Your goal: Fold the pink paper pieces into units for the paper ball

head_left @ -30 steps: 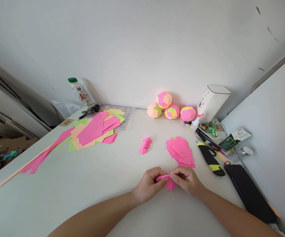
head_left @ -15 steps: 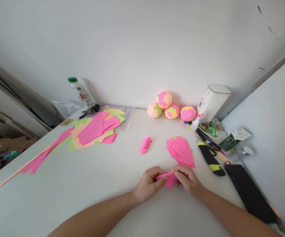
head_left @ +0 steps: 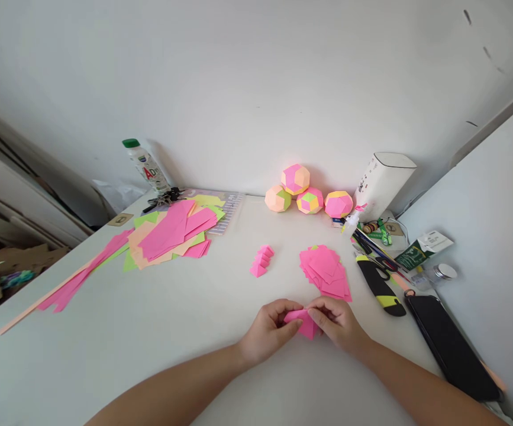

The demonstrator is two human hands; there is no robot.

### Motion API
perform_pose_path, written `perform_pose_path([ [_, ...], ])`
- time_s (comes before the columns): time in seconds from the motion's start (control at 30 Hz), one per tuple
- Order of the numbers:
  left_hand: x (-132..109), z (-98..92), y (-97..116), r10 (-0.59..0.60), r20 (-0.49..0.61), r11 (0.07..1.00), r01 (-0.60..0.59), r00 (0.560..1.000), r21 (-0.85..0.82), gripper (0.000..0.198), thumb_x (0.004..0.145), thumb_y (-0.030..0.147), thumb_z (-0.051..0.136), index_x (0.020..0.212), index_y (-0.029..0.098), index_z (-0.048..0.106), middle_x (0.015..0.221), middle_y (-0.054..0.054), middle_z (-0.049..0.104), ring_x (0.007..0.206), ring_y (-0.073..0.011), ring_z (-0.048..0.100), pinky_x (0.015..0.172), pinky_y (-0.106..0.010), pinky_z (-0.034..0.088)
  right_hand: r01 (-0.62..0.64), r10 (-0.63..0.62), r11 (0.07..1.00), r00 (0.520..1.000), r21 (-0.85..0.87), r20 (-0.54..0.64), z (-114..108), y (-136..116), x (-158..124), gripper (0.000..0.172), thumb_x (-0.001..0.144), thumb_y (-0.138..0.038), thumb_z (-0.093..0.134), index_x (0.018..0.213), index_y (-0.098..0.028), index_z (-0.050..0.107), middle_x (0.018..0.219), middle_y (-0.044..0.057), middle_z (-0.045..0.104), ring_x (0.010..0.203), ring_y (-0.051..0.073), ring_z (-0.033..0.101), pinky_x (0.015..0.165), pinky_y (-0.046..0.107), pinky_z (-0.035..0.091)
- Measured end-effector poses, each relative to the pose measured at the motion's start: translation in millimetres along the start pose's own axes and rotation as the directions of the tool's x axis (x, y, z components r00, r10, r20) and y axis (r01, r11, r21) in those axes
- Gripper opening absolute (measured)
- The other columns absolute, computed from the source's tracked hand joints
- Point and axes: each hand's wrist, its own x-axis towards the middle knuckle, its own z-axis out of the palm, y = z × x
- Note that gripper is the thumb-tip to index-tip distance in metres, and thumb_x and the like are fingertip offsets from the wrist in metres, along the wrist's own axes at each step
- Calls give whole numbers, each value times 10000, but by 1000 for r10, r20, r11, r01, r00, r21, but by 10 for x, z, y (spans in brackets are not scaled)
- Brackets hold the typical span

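"Head view: what do our hands have?"

"Our left hand (head_left: pixel 263 334) and right hand (head_left: pixel 340 325) both pinch one folded pink paper piece (head_left: pixel 308 329) between thumbs and fingers, just in front of the pink paper stack (head_left: pixel 326 269)."

"How do we do this fold well?"

"We seem to be shaping a crease, so we should line up the edges first, pinch lightly, then run a thumbnail along the line; thin paper would probably buckle if we squeeze hard."

"And our surroundings?"

"We have a pale worktop (head_left: pixel 220 307) against a white wall (head_left: pixel 238 89). Small folded pink units (head_left: pixel 263 260) lie in a row left of the stack, and four faceted paper balls (head_left: pixel 295 179) sit by the wall, one apparently resting on others. Coloured sheets (head_left: pixel 163 236) spread at our left; a black-and-yellow utility knife (head_left: pixel 379 285) lies near a black phone (head_left: pixel 454 346) at our right."
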Motion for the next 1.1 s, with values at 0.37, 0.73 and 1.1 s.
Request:
perform_pose_path([
  [0.37,1,20,44,-12,-25,999,13,1000,40,292,783,401,599,905,138,639,811,-59,635,711,-141,557,648,-262,438,23,-22,998,1000,-62,15,24,17,1,200,835,-363,568,793,-173,614,667,15,592,545,119,508,490,228,415],
  [0.73,6,11,11,-7,-4,1000,7,1000,15,289,782,379,609,946,142,631,886,-76,652,773,-164,589,682,-280,461,28,-26,996,999,-85,20,22,29,8,212,839,-372,556,789,-173,610,657,10,592,524,113,498,481,231,408],
  [1.1,8,22,15,-16,-7,1000,16,1000,27,303,772,396,615,940,144,624,858,-66,643,743,-151,578,659,-266,455,49,-46,993,999,-109,23,24,46,4,226,846,-376,555,799,-172,641,676,26,634,572,135,547,516,247,437],
])
